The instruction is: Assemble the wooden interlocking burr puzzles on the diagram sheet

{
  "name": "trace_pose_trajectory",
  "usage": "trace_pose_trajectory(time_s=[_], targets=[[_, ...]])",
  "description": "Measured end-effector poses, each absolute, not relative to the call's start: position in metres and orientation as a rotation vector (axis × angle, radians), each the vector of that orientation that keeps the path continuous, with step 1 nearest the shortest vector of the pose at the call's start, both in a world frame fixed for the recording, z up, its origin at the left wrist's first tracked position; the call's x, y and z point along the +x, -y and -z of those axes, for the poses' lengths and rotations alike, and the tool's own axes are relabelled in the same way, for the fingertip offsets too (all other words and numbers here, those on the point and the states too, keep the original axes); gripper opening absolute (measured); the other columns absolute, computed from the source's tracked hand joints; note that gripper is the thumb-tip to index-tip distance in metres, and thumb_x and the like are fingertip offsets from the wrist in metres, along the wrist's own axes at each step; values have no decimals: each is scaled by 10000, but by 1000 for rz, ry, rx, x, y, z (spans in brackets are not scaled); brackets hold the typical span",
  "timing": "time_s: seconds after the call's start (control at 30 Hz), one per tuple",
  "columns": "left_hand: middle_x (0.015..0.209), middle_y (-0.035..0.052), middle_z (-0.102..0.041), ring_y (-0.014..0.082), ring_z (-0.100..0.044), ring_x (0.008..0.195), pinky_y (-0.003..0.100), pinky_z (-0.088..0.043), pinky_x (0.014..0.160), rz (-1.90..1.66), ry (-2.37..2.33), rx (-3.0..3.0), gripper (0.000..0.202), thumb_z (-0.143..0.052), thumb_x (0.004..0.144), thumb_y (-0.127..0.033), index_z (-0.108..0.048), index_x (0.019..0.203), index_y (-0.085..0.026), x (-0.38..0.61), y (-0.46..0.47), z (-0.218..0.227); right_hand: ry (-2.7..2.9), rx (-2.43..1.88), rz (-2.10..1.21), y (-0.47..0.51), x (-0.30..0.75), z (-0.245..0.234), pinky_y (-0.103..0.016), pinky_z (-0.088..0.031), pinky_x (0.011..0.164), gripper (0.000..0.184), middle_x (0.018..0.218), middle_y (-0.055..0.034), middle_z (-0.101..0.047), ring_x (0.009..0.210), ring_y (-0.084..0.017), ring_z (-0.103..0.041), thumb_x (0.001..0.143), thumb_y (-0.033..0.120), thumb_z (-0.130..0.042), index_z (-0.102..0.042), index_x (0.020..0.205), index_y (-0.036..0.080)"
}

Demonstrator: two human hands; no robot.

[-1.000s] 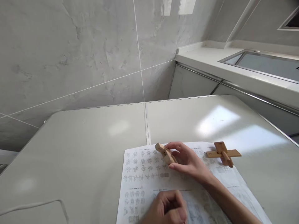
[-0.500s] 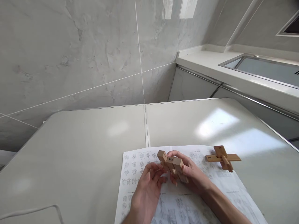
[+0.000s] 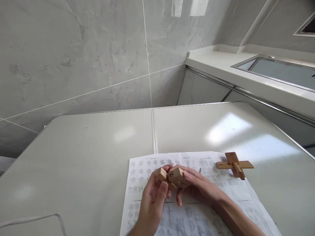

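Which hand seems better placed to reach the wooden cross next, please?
Probably the right hand: it is nearer the wooden cross, and the left hand is farther left, though both hold the wooden blocks.

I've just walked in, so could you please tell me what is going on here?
A person's left hand and right hand together hold a light-brown, blocky wooden cluster marked 2 over a white, printed paper sheet. A darker brown, cross-shaped wooden assembly lies at the sheet's far right corner, touched by neither hand.

Room beyond hands [image 3: 153, 200]; wooden cross [image 3: 232, 159] obstructs right, cord [image 3: 36, 218] lower left
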State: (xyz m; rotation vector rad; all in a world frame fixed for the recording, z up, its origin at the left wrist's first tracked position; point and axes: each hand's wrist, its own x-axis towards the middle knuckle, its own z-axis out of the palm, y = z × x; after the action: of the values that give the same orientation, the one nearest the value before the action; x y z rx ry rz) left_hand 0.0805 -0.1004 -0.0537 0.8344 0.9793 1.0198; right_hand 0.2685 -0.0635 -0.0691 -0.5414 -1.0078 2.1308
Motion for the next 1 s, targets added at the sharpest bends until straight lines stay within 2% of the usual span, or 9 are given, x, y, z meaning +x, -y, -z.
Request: trace_pose_trajectory(time_s=[0.07, 0.1, 0.27, 0.37, 0.47, 0.53, 0.67, 0.83, 1.0], targets=[[934, 72, -693, 161, -540, 730, 306, -553, 766, -989, -966, 815, 459, -688, 1004, -581, -734, 1274, -212, 78, 98, 56, 1003, -541, -2160, 64, 269, 70, -366, -615, 702, 455, 954, -90, -716, 845, -242, -715, 1075, 608, -559, -691, 1254, 212], [899, 66, -685, 170, -560, 748, 311, -550, 782, -992, -965, 788, 466, -685, 1001, -595, -747, 1246, -204, 77, 97, 56, 998, -550, -2170, 64, 269, 71, -359, -614, 680, 472, 929, -85, -718, 808, -236, -717, 1077, 621, -544, -687, 1255, 208], [1182, 114, -720, 251, -651, 1049, 351, -535, 954, -1070, -919, 579, 433, -710, 983, -597, -777, 1093, -184, 75, 91, 53, 955, -576, -2167, 64, 272, 79, -274, -552, 485, 513, 866, -80, -725, 582, -177, -671, 1066, 651, -547, -671, 1204, 173], [1055, 74, -712, 220, -660, 970, 364, -534, 970, -1102, -815, 401, 345, -712, 1006, -530, -743, 1024, -186, 72, 86, 52, 918, -548, -2120, 64, 275, 83, -226, -507, 432, 456, 963, -109, -743, 572, -148, -671, 1086, 595, -554, -675, 1155, 161], [853, 14, -620, 163, -607, 813, 331, -547, 882, -1111, -754, 227, 286, -710, 1021, -469, -703, 983, -186, 68, 83, 53, 886, -562, -2079, 64, 277, 84, -186, -436, 394, 435, 988, -112, -745, 502, -95, -609, 1100, 563, -550, -679, 1143, 150], [759, -19, -529, 126, -508, 689, 301, -538, 778, -1094, -755, 215, 287, -677, 1042, -463, -696, 1008, -179, 66, 83, 54, 847, -614, -2063, 64, 278, 83, -172, -380, 376, 434, 934, -90, -734, 484, -84, -570, 1096, 571, -557, -675, 1134, 155], [707, -50, -407, 104, -324, 592, 257, -459, 621, -1011, -785, 345, 350, -585, 1080, -519, -668, 1041, -182, 67, 86, 54, 807, -687, -2045, 66, 279, 82, -181, -302, 383, 482, 751, -10, -642, 449, -78, -448, 1068, 651, -556, -654, 1119, 182], [711, -68, -304, 97, -220, 579, 245, -402, 599, -936, -768, 489, 402, -555, 1072, -579, -576, 933, -203, 67, 88, 53, 901, -763, -1999, 69, 279, 83, -229, -232, 453, 579, 492, 78, -406, 421, -81, -257, 1084, 704, -454, -643, 917, 183], [654, -84, -249, 96, -183, 551, 235, -365, 564, -918, -720, 498, 416, -583, 1064, -558, -498, 846, -214, 67, 86, 53, 817, -744, -2038, 68, 276, 82, -249, -244, 488, 512, 530, 68, -417, 462, -98, -263, 1083, 646, -483, -640, 922, 185]])
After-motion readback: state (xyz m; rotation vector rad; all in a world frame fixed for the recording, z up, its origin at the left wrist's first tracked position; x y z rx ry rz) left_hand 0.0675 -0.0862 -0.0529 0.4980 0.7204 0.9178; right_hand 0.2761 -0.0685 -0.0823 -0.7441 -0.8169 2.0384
